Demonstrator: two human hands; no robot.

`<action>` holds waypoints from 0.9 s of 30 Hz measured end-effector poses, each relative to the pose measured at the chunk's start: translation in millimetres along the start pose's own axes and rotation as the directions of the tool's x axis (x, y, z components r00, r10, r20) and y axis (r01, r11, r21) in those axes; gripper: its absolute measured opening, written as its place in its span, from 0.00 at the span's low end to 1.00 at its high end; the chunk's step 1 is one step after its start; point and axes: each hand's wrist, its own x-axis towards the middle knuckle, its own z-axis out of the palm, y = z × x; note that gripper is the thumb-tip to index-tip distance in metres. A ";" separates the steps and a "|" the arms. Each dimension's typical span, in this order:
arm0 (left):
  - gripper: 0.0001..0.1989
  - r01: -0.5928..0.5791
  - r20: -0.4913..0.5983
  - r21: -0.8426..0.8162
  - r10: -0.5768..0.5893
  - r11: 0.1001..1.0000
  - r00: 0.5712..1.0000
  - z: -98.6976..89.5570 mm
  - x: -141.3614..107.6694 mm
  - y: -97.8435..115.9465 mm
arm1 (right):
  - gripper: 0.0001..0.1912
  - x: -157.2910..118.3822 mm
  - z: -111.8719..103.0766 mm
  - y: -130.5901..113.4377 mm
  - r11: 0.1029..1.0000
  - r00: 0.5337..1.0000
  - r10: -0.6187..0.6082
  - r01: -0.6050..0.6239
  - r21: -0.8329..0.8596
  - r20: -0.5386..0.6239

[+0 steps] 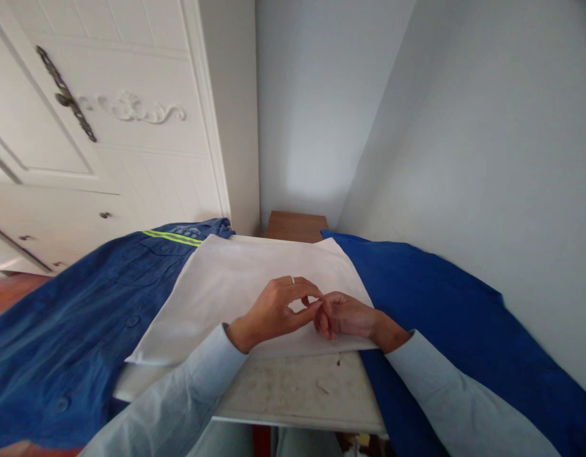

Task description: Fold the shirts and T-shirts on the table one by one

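Over a white cloth (pixel 235 273) that lies flat on the table, my two hands meet at the fingertips. My left hand (pixel 280 308), with a ring on one finger, has its thumb and fingertips pinched together. Against those tips, my right hand (pixel 345 315) is curled with its fingers closed. Whatever sits between the fingers, if anything, is too small to make out. To the left lies a dark blue jacket (pixel 93 304) with buttons and a yellow-green stripe. A plain blue garment (pixel 416 298) spreads out to the right.
The worn white table (pixel 293 387) shows its bare front edge close to my legs. A white wardrobe (pixel 145 76) stands at the left, and a grey wall (pixel 487 139) rises at the right. Behind the table is a brown wooden surface (pixel 295 223).
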 end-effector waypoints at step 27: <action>0.10 0.260 0.168 -0.234 -0.224 0.937 0.960 -13.3 3.6 2.0 | 0.12 -6.7 26.4 -30.0 -0.191 0.619 -0.734 0.206 -0.960 0.279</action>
